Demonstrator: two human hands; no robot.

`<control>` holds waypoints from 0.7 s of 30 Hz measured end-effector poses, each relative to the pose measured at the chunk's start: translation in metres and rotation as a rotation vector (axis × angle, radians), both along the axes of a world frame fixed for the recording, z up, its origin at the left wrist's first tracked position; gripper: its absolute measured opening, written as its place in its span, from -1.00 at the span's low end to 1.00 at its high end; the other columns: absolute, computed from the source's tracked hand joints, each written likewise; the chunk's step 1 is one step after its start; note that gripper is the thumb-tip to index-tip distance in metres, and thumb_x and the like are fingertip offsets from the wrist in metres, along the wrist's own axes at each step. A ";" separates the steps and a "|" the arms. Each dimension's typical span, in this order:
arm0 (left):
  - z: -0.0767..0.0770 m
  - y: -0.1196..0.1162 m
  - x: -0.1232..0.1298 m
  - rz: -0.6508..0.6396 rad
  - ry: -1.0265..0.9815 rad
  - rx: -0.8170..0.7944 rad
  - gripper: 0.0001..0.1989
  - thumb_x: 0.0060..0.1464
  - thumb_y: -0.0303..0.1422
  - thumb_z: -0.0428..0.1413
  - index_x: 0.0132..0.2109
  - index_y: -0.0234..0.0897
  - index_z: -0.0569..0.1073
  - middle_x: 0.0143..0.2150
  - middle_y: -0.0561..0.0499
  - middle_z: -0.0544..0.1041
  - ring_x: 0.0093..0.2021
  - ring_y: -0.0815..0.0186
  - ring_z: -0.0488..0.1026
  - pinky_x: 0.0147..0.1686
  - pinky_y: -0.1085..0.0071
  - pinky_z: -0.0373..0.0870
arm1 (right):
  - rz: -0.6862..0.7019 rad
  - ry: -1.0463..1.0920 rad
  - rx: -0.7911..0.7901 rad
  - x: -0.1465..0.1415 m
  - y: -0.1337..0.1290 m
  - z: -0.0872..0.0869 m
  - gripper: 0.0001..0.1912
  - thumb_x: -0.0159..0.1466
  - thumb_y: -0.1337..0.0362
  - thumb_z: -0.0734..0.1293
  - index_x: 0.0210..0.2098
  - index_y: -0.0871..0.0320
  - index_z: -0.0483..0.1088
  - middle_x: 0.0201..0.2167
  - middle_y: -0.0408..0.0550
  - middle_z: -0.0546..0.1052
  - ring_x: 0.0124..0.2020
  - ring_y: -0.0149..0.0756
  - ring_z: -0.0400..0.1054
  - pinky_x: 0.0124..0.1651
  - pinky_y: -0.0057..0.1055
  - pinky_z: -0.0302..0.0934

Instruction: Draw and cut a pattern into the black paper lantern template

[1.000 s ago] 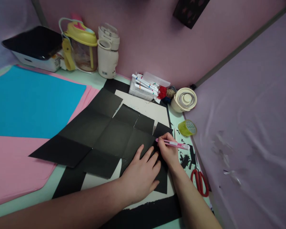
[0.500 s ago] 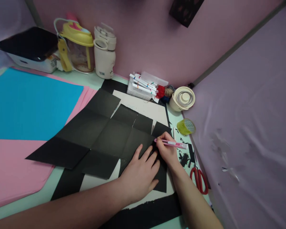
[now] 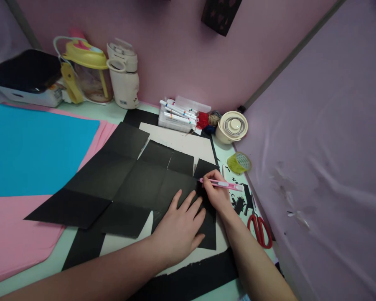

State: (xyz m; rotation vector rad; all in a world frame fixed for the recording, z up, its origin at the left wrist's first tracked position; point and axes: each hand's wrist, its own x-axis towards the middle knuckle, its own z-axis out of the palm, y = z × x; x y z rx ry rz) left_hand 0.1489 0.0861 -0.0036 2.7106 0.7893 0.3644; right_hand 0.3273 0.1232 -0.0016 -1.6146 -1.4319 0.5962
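Note:
A black sheet of card [image 3: 138, 182], creased into panels with slits along its far edge, lies over a white board [image 3: 181, 140]. My left hand [image 3: 180, 228] rests flat on the card's right part, fingers spread. Just beyond it, my right hand [image 3: 217, 194] is closed around a slim pink craft knife [image 3: 222, 184]. The tool's front end points left, low at the card near the rightmost flap; its very tip is too small to make out. Red-handled scissors [image 3: 259, 230] lie to the right of my right forearm.
Blue sheet [image 3: 44, 150] and pink sheets [image 3: 21, 238] lie at the left. Behind stand a yellow-lidded jug [image 3: 89, 71], a white bottle [image 3: 123, 83], a box of markers [image 3: 177, 119] and a cream pot [image 3: 232, 127]. Tape roll [image 3: 239, 163] and black scraps [image 3: 240, 205] sit at right.
The whole view has shifted slightly, so most things appear a little further left. Both hands keep nearly the same places on the card, the right still holding the pink craft knife.

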 end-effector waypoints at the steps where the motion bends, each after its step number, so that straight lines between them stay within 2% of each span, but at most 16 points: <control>1: 0.000 0.000 0.000 -0.001 0.001 0.002 -0.48 0.27 -0.05 -0.09 0.23 -0.26 0.32 0.34 -0.19 0.25 0.38 -0.05 0.01 0.29 -0.17 -0.18 | -0.003 0.012 -0.004 0.002 0.000 0.001 -0.90 0.22 0.23 0.28 -0.40 0.10 0.29 -0.52 -0.20 0.40 -0.50 -0.37 0.28 -0.42 -0.44 0.17; 4: 0.000 0.000 0.000 -0.004 0.008 0.000 -0.48 0.27 -0.06 -0.09 0.22 -0.26 0.33 0.34 -0.19 0.25 0.38 -0.06 0.02 0.28 -0.18 -0.17 | 0.040 -0.005 -0.020 0.007 0.000 0.004 -0.89 0.22 0.20 0.31 -0.35 0.10 0.32 -0.49 -0.18 0.43 -0.47 -0.36 0.30 -0.41 -0.44 0.18; 7: 0.002 0.000 0.000 0.001 0.009 -0.010 -0.49 0.26 -0.05 -0.08 0.21 -0.24 0.34 0.34 -0.17 0.26 0.38 -0.05 0.03 0.29 -0.17 -0.16 | 0.076 -0.065 -0.018 0.012 0.000 0.005 -0.86 0.23 0.19 0.32 -0.40 0.11 0.36 -0.49 -0.16 0.45 -0.47 -0.36 0.29 -0.39 -0.43 0.18; 21: 0.003 0.000 0.000 0.001 0.002 -0.022 -0.48 0.26 -0.06 -0.06 0.21 -0.27 0.35 0.34 -0.20 0.26 0.38 -0.07 0.03 0.28 -0.19 -0.14 | 0.129 -0.060 -0.038 0.015 0.000 0.002 -0.84 0.24 0.21 0.32 -0.44 0.13 0.36 -0.52 -0.19 0.44 -0.48 -0.38 0.31 -0.40 -0.45 0.18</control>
